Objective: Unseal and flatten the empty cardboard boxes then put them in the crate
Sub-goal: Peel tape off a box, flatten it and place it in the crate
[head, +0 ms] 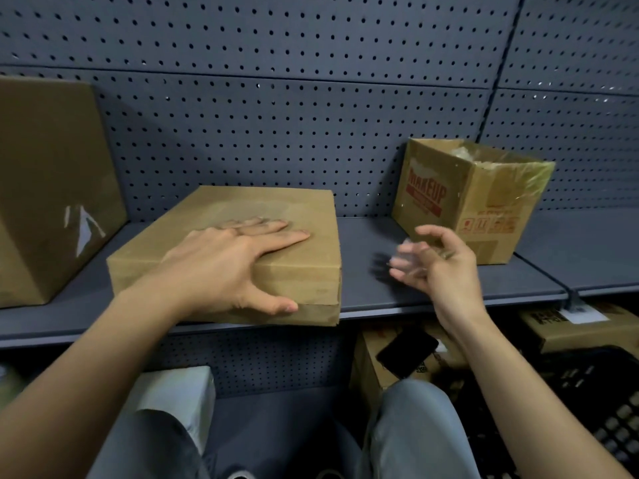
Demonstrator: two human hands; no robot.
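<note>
While none of the boxes looks flattened yet, the flat box [242, 243] sits sealed on the shelf [432, 295], left hand [224, 267] spread flat on its lid, thumb on the front. Right hand [435, 261]: open, empty, motion-blurred. Printed box [470, 198]: top open. Crate [598, 402]: dark, cut off, contents unclear.

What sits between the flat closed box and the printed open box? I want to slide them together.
Nothing rests on the shelf between the flat box and the printed box; only the right hand hovers there, in the head view.
</note>
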